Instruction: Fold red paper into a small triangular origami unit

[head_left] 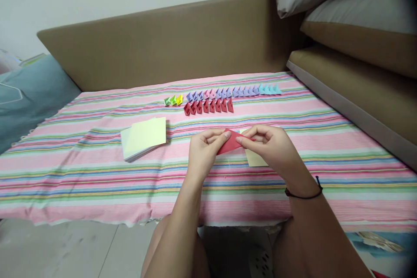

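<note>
Between my two hands is a red sheet of folding paper, partly folded, held just above the striped cloth. My left hand pinches its left side between thumb and fingers. On the opposite side, the thumb and fingers of my right hand grip the right corner. A pale yellow paper sheet lies on the cloth beneath my right hand, partly covered by it. Farther back stands a row of small red folded paper boats. Behind these runs a longer row of purple, pink and light blue paper boats.
A stack of pale paper sheets lies to the left. Green and yellow folded pieces sit at the rows' left end. Striped cloth covers the seat, with a brown backrest behind and stacked cushions at right.
</note>
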`<state>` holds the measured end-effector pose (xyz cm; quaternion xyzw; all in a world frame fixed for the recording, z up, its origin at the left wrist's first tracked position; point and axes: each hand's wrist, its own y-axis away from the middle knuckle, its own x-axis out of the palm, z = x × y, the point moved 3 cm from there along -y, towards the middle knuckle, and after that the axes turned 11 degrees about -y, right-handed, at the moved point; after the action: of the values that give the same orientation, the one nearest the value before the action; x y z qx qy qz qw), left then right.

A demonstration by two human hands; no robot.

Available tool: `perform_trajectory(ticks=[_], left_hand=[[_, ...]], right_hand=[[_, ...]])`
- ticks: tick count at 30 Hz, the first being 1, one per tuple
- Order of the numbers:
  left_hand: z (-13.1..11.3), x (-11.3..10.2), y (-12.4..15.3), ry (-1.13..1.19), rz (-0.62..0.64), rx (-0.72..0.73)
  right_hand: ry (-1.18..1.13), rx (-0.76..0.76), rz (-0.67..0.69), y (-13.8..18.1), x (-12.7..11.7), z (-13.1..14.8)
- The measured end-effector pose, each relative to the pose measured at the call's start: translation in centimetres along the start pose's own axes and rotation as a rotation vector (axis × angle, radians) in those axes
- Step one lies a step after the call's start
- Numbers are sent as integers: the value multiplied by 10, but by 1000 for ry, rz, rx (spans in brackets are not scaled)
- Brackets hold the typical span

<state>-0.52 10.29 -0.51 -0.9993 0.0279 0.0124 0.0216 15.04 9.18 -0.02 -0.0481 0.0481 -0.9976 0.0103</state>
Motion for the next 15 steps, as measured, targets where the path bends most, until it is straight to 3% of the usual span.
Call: perform_trajectory(ticks=[6,11,15], left_hand=[[0,0,0,16,-58,7],[0,-5,-1,40,-168,18],[-1,-5,-1,29,-187,10]], right_hand=[[-204,48,-1,-1,1,-2],[-259,234,177,0,10,-11],[-267,223,110,-2,18,-16]])
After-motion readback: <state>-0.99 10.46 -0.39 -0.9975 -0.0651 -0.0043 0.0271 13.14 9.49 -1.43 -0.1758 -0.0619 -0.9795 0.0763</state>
